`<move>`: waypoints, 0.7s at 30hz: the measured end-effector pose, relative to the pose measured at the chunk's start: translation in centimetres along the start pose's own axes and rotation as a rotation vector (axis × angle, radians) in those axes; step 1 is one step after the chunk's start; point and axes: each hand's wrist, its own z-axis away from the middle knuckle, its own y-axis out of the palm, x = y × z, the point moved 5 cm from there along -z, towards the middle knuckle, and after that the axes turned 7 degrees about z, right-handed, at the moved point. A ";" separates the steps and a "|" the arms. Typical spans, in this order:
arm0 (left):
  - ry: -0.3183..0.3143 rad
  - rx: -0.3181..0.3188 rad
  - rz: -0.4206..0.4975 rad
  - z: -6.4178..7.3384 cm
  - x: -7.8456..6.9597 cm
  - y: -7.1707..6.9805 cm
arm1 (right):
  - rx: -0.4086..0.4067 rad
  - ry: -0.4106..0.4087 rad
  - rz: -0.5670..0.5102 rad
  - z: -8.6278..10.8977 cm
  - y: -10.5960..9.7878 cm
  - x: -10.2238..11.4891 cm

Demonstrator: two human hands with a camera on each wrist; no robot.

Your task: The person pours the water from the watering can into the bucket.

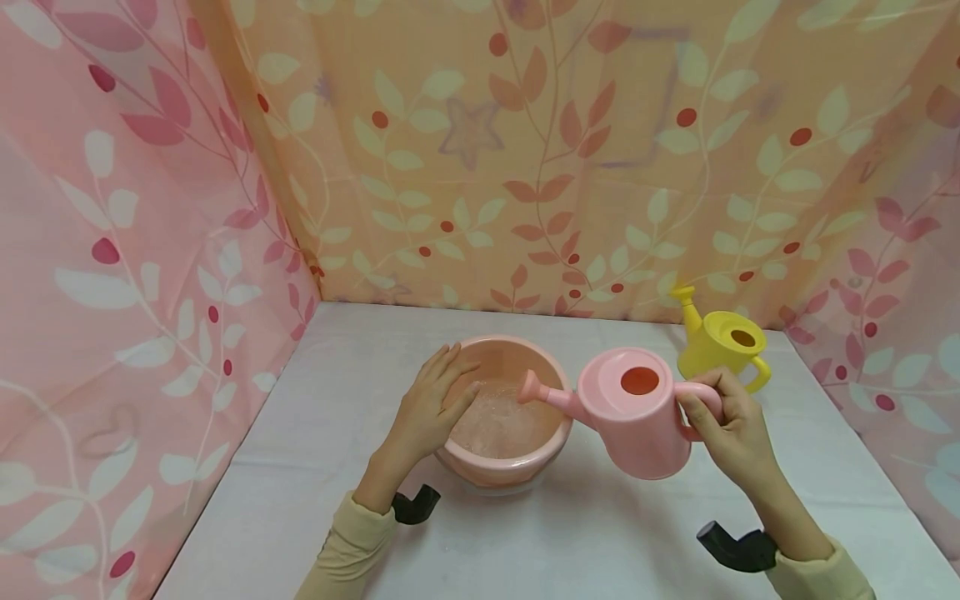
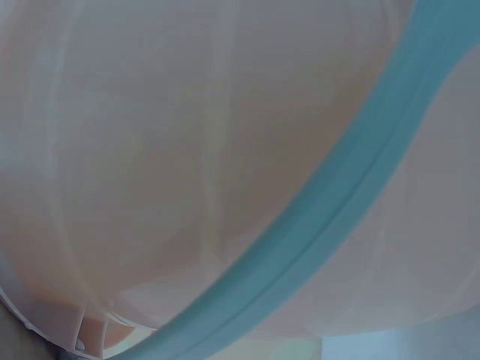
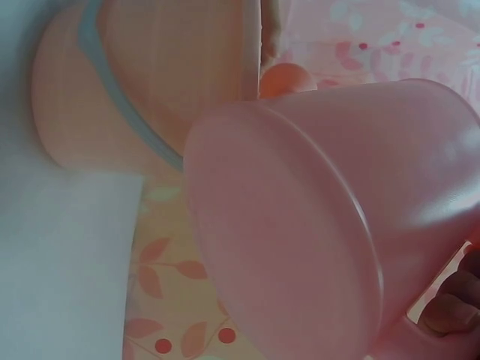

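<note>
With its fingers curled round the handle (image 1: 694,390), the right hand (image 1: 733,429) holds the stiff plastic pink watering can (image 1: 637,425), spout (image 1: 558,398) over the bucket (image 1: 498,467) where the left hand (image 1: 429,407) rests, fingers outstretched; probably slippery when wet, the can is best gripped there.

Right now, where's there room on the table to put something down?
Bare table: left of the bucket and left hand, and nearer, between the forearms. Crowded: the right side, with the yellow watering can, right hand and held pink watering can.
</note>
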 end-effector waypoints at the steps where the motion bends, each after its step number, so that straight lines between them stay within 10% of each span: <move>1: 0.004 -0.003 0.000 0.0 0.0 0.0 | 0.001 -0.001 0.003 0.0 0.0 0.0; 21: 0.008 -0.008 0.003 0.0 -0.2 0.0 | 0.019 -0.007 0.001 -0.2 -0.1 0.0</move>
